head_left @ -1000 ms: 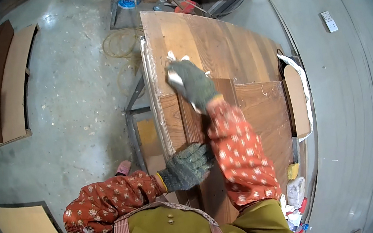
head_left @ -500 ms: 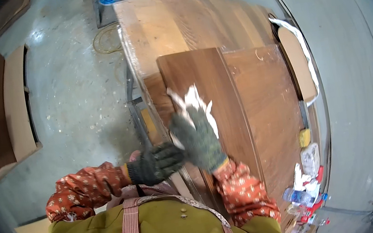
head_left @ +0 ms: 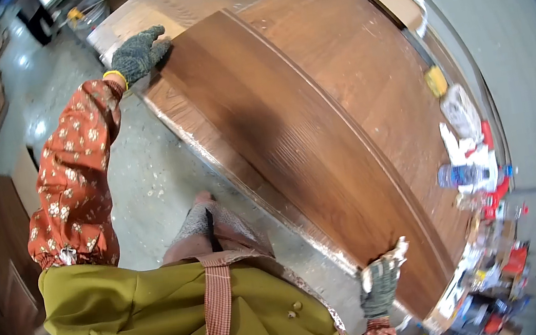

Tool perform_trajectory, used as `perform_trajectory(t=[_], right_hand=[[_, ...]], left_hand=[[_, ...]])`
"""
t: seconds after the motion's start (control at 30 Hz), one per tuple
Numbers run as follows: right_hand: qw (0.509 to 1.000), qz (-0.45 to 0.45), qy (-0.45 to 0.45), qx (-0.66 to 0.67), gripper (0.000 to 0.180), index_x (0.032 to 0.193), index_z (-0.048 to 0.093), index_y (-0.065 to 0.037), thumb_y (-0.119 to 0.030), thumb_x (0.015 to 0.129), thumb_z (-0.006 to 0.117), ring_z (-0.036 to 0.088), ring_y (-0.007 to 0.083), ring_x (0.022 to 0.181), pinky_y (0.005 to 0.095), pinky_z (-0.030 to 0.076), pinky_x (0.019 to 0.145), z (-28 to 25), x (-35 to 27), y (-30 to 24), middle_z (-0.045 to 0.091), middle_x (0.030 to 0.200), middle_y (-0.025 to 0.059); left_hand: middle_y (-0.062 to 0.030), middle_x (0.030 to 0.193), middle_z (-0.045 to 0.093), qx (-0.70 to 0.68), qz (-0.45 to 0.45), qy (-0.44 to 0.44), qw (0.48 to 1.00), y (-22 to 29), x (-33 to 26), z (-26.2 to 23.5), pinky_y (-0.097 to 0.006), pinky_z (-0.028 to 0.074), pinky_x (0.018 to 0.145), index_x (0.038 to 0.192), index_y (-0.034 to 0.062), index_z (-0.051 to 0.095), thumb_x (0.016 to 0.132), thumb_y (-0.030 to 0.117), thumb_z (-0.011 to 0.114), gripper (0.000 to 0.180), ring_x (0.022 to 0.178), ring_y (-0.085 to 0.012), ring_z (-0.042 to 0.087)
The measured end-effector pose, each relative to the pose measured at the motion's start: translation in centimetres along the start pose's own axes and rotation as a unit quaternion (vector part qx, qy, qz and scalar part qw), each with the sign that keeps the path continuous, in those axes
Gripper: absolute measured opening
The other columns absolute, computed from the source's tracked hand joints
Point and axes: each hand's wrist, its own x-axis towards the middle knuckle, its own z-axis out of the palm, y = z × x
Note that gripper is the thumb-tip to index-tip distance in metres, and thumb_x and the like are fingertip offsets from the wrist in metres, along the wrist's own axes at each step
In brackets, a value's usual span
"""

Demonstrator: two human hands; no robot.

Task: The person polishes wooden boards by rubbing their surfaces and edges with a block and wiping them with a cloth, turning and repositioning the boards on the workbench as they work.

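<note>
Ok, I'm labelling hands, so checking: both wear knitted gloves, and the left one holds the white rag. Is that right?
Not quite: the head view shows the right hand, not the left hand, holding the white rag. The rest stands.

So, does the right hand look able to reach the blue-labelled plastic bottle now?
Probably yes: the way from the right hand over the wooden panel to the plastic bottle looks free, though the white wad in that hand's grip may hinder.
</note>
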Motion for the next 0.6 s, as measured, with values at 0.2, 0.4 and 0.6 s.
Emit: perform_trajectory(t=[0.2,0.4,0.6], right_hand=[[0.987,0.152,-0.04,-0.037,0.047,0.13,0.052,-0.006,-0.029,0.09,0.061,0.034,0.038,0.137,0.0505,0.023,0.115,2.1,1.4,-6.1,0.048,0.14,0.0128],[0.924,-0.03,-0.014,0.381,0.036,0.12,0.058,-0.009,-0.021,0.087,0.051,0.049,0.0317,0.121,0.0486,0.029,0.112,15.2,22.5,-23.6,0.057,0.123,0.0138],[0.952,-0.052,0.298,0.049,0.041,0.106,0.067,-0.001,-0.03,0.081,0.051,0.039,0.0387,0.131,0.0547,0.029,0.11,16.4,32.2,-36.0,0.046,0.139,0.0204]], left_hand=[[-0.0257,0.113,0.061,0.012,-0.027,-0.123,0.992,5.3,5.6,4.5,-0.048,0.044,0.092,0.115,0.0035,0.056,0.094,0.05,0.043,0.053,0.107,-0.0436,0.056],[-0.032,0.112,0.059,-0.018,0.104,-0.088,0.991,-0.1,6.4,8.9,-0.047,0.046,0.085,0.119,-0.0021,0.05,0.098,0.052,0.036,0.06,0.103,-0.0473,0.055],[-0.0254,0.107,0.062,-0.212,0.105,-0.185,0.954,-1.6,7.0,9.7,-0.044,0.048,0.076,0.123,0.0029,0.048,0.092,0.037,0.053,0.047,0.094,-0.0376,0.062]])
